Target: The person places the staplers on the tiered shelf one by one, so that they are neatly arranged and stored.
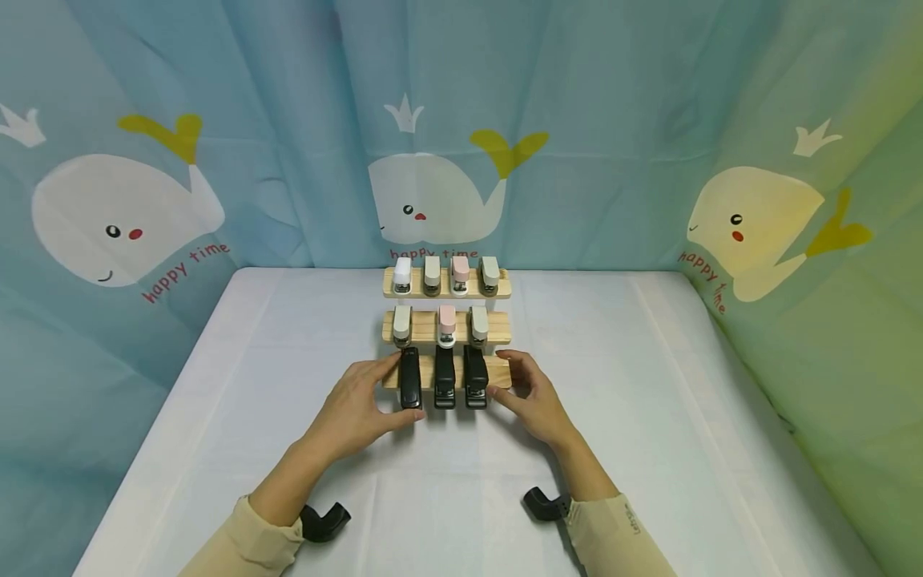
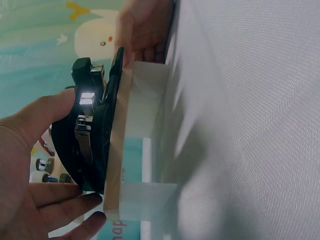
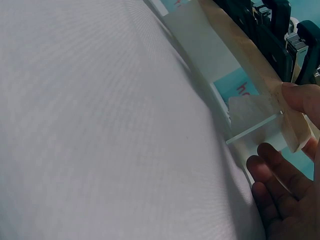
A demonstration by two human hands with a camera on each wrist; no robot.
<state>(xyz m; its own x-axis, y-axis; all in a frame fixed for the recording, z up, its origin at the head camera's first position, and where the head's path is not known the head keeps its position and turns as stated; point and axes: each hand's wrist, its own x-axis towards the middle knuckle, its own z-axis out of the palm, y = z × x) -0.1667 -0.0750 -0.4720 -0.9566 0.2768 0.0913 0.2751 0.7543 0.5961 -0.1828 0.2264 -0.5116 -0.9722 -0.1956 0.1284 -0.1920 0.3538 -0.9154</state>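
Note:
Three black staplers stand in a row on the lowest board (image 1: 499,371) of a tiered wooden rack. My left hand (image 1: 353,413) grips the leftmost black stapler (image 1: 410,381), thumb at its front end and fingers by its back end. In the left wrist view this stapler (image 2: 65,142) sits close against the board's edge. My right hand (image 1: 537,405) holds the right end of the same board, beside the rightmost black stapler (image 1: 476,377). In the right wrist view the thumb (image 3: 302,97) presses the board's front edge, with other fingers near the translucent support (image 3: 255,120).
Small staplers in white, grey and pink stand on the middle board (image 1: 425,324) and top board (image 1: 510,282). The rack stands on a white-covered table (image 1: 288,344), before a blue whale-print curtain (image 1: 606,160). Black curved pieces (image 1: 324,522) sit at both wrists.

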